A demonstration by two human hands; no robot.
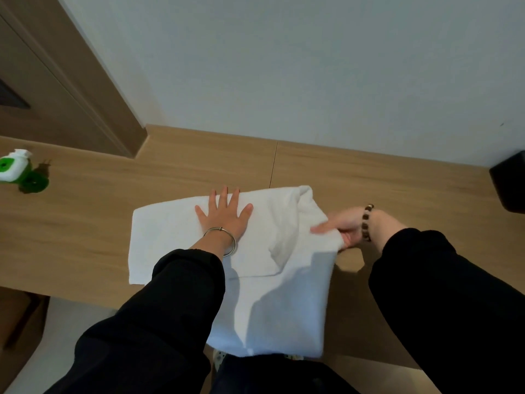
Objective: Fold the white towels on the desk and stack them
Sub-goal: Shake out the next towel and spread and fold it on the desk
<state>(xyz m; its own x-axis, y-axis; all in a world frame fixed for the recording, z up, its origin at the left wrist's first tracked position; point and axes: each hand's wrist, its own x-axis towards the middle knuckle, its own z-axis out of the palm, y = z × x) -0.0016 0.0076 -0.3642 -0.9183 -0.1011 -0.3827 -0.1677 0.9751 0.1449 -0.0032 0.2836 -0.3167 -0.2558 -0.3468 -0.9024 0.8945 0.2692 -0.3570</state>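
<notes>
Pressing down flat with fingers straight and spread, the left hand (225,216) lies on the folded upper layer of the soft white cloth towel (164,237), which is spread across the light wooden tabletop (85,223). The right hand (345,227) pinches the towel's right edge between thumb and curled fingers, where the cloth bunches up. The towel's near portion hangs over the tabletop's front edge toward the person (both hands come out of black sleeves). A thin silver bangle (220,229) circles the left wrist, a dark-and-pale beaded bracelet (367,223) the right. A green-and-white plastic bottle (15,170) sits well apart at the far left; a black box-like object (510,186) sits at the right.
</notes>
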